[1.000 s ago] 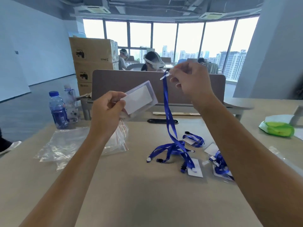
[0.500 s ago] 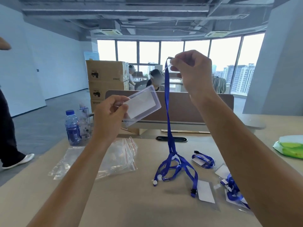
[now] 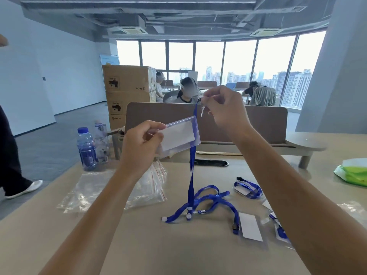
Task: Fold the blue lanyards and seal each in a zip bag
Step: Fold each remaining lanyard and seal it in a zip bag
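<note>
My right hand (image 3: 224,108) pinches the clip end of a blue lanyard (image 3: 191,171) and holds it up, so the strap hangs straight down to a loose tangle on the table. My left hand (image 3: 139,143) grips a clear badge holder (image 3: 180,135) with a white card inside, raised just left of the hanging strap. A stack of empty zip bags (image 3: 147,187) with red seals lies on the table under my left forearm. Another lanyard with a badge holder (image 3: 250,227) lies flat at the right. Bagged folded lanyards (image 3: 247,189) sit further right.
Two water bottles (image 3: 86,149) stand at the table's far left edge. A green and white packet (image 3: 353,173) lies at the far right. A brown divider panel (image 3: 258,122) runs along the back, with stacked cardboard boxes (image 3: 127,90) and seated people behind. Someone's leg (image 3: 12,165) is at the left.
My right hand has come down from its raised height, letting more strap settle on the table. The left hand with the badge holder has moved closer to the strap. The view tilted slightly.
</note>
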The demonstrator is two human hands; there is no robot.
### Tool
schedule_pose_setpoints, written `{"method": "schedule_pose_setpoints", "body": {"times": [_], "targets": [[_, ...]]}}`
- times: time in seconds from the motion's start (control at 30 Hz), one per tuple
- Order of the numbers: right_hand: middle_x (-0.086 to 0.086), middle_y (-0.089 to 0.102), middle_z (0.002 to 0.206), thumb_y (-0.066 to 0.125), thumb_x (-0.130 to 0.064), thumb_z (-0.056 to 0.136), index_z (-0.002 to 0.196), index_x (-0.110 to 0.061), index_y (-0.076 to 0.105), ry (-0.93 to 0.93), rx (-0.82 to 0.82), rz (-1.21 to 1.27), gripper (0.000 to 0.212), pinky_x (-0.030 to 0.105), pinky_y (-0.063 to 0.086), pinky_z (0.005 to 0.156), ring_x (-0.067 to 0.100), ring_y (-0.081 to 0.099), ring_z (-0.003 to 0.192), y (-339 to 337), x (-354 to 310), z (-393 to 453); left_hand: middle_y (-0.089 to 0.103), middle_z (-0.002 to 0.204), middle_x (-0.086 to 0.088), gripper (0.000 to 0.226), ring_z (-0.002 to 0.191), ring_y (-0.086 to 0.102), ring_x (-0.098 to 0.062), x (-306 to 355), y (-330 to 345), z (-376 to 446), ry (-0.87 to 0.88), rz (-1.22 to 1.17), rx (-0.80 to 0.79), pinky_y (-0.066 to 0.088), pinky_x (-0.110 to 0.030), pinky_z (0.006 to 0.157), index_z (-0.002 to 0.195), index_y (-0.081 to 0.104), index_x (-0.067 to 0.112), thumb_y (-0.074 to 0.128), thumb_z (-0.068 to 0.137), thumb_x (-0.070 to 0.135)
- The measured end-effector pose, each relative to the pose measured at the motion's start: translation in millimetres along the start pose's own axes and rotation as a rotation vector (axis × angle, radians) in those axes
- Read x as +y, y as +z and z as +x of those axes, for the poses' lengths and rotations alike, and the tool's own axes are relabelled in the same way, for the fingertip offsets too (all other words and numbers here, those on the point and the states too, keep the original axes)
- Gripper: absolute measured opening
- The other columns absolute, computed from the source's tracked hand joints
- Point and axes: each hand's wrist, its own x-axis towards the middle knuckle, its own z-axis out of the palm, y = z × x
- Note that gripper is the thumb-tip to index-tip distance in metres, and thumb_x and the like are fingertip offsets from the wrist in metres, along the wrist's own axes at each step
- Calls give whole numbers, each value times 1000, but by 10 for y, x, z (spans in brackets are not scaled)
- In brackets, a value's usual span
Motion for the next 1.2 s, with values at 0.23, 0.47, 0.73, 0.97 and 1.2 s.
{"method": "schedule_pose_setpoints", "body": {"times": [0.23, 0.47, 0.73, 0.97, 1.2], "targets": [[-5, 74, 86, 71, -26, 94, 97, -26, 72, -8, -110, -145, 3, 25, 53, 71, 11, 72, 75, -79, 201, -104, 71, 90, 8, 23, 81, 68, -12, -3, 204, -4, 63, 101, -119, 57, -25, 67, 110, 76, 24, 65, 95, 12], [-14, 71, 87, 75, -32, 91, 99, -30, 78, -172, -242, -431, 9, 24, 55, 76, 1, 65, 77, -69, 446, -425, 67, 85, 12, 21, 77, 64, -8, -61, 516, -132, 93, 127, -129, 48, -11, 66, 109, 76, 24, 65, 95, 12], [-15, 61, 99, 63, -32, 100, 114, -30, 78, -239, -330, -473, 21, 28, 48, 83, 6, 55, 93, -95, 790, -656, 74, 92, 1, 17, 81, 69, -13, -240, 713, -255, 78, 134, -140, 53, -15, 73, 107, 76, 15, 66, 96, 9], [-18, 70, 99, 74, -27, 93, 107, -28, 78, -208, -394, -419, 15, 12, 40, 82, 1, 60, 96, -209, 886, -679, 72, 92, 8, 12, 84, 69, -11, -339, 769, -281, 59, 93, -245, 60, -29, 78, 103, 73, 20, 68, 95, 12], [-15, 75, 91, 78, -18, 91, 105, -21, 79, -140, -450, -265, 15, 7, 48, 77, 0, 68, 87, -249, 961, -714, 72, 94, 5, 26, 84, 67, -15, -355, 855, -352, 66, 80, -303, 55, -19, 70, 114, 72, 20, 76, 90, 27]]}}
